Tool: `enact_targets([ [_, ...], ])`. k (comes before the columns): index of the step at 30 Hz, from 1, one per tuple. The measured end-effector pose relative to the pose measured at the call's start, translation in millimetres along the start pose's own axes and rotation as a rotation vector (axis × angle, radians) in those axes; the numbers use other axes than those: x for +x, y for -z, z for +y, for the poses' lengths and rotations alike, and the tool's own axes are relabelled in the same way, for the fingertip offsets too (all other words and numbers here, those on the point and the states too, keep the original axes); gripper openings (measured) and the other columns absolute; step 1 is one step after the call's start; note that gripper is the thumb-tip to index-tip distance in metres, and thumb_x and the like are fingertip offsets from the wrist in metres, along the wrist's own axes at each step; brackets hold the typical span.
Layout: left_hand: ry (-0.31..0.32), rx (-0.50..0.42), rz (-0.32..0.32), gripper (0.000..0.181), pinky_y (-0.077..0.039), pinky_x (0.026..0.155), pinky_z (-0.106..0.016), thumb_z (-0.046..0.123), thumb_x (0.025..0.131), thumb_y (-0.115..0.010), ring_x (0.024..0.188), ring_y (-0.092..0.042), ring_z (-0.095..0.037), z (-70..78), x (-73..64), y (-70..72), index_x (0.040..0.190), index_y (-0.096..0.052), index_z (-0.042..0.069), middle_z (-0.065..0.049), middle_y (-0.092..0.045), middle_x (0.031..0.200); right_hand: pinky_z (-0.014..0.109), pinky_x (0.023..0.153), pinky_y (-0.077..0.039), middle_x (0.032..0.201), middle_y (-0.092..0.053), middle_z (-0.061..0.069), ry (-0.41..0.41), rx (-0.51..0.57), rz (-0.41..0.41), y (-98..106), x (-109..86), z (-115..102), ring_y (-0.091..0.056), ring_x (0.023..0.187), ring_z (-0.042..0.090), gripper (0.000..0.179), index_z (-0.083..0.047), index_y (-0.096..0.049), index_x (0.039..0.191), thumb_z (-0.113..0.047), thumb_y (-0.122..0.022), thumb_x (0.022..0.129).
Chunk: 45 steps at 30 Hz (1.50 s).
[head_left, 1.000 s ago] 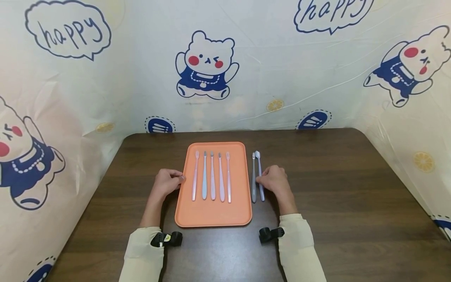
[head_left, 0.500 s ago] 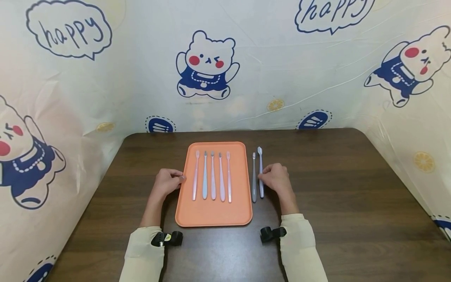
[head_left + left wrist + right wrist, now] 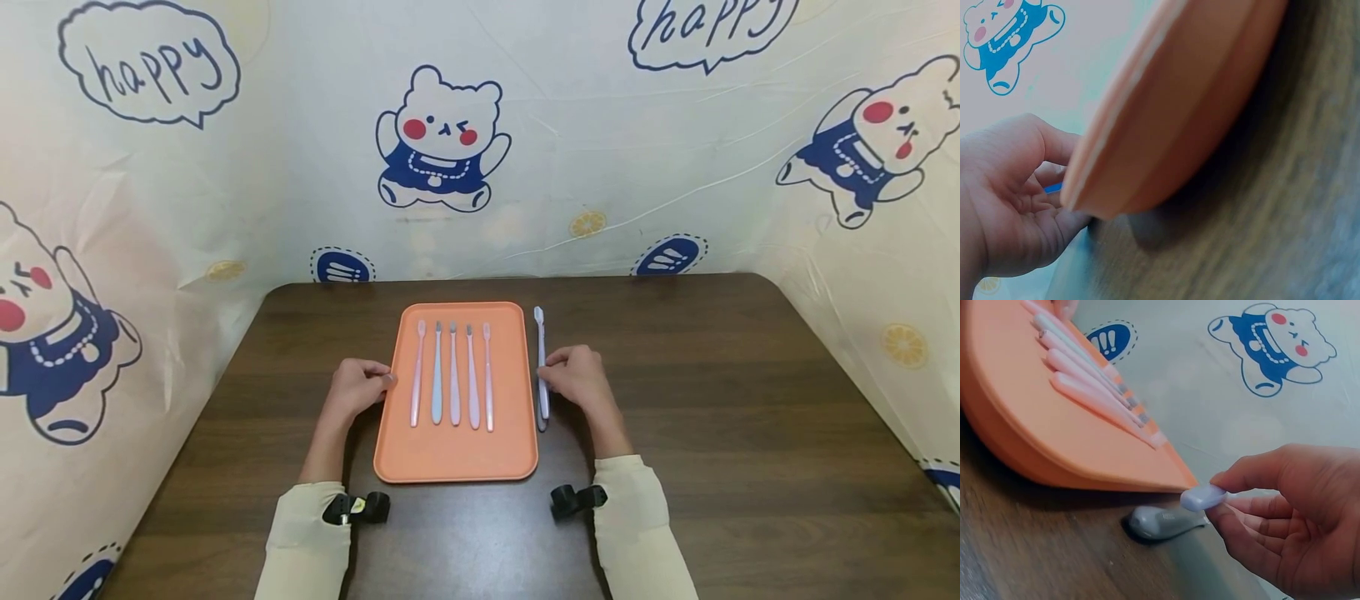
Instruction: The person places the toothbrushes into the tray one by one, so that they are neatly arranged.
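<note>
The right hand (image 3: pixel 581 377) pinches a lavender toothbrush (image 3: pixel 541 337) between thumb and fingers, just right of the orange tray (image 3: pixel 457 460). In the right wrist view the lavender handle is held up off the table, and a grey toothbrush (image 3: pixel 1163 524) lies under it, close along the tray's side. From the head view the lavender brush covers most of the grey one. On the tray several pastel toothbrushes (image 3: pixel 454 383) lie in a row, heads pointing away. At the tray's left rim, the left hand (image 3: pixel 356 387) grips the edge between thumb and fingers.
The tray sits on a dark wood table (image 3: pixel 712 392). A white curtain (image 3: pixel 555 150) with bear drawings hangs behind and at both sides. Each sleeve carries a small black camera mount, one on the left wrist (image 3: pixel 356 508) and another on the right (image 3: pixel 577 500).
The right hand has lifted the lavender toothbrush from beside the grey one, straightened it and carried it left over the grey brush. The left hand and tray stay put.
</note>
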State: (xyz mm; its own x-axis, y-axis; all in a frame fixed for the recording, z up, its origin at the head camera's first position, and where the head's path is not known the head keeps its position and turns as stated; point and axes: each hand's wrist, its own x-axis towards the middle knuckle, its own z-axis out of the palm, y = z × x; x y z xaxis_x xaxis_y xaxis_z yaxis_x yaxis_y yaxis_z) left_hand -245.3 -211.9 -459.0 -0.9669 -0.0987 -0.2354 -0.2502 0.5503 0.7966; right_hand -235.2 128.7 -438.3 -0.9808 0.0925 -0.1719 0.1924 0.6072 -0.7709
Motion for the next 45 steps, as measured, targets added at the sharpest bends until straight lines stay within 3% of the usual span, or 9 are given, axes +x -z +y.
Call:
enact_targets([
  [19,-0.015,0.016,0.002,0.031,-0.064,0.081,-0.035,0.012,0.095,-0.065,0.087,-0.069,-0.019,-1.4,2.2,-0.4,0.118,-0.069,-0.009,-0.027,-0.067,0.115,0.025,0.062,-0.057,0.094,-0.079,0.014,0.074,0.021,-0.044,-27,-7.5,-15,-0.069,0.07,0.011,0.024,0.001,-0.075,0.109,-0.012,-0.074,0.089],
  [28,0.001,0.011,-0.004,0.032,-0.063,0.084,-0.037,0.012,0.096,-0.064,0.091,-0.069,-0.021,-0.4,1.9,-1.7,0.12,-0.069,-0.008,-0.027,-0.066,0.118,0.025,0.064,-0.057,0.091,-0.079,0.012,0.08,-0.003,-0.023,-36,-9.3,-19,-0.071,0.076,0.012,0.018,-0.001,-0.077,0.1,-0.013,-0.077,0.087],
  [45,-0.001,0.003,-0.003,0.03,-0.063,0.078,-0.032,0.012,0.096,-0.065,0.085,-0.068,-0.016,-2.9,1.4,-0.1,0.118,-0.069,-0.008,-0.026,-0.068,0.115,0.025,0.062,-0.054,0.081,-0.074,0.006,0.1,-0.157,0.025,-47,-11.1,-29,-0.064,0.071,0.012,0.017,-0.004,-0.079,0.099,-0.015,-0.078,0.087],
])
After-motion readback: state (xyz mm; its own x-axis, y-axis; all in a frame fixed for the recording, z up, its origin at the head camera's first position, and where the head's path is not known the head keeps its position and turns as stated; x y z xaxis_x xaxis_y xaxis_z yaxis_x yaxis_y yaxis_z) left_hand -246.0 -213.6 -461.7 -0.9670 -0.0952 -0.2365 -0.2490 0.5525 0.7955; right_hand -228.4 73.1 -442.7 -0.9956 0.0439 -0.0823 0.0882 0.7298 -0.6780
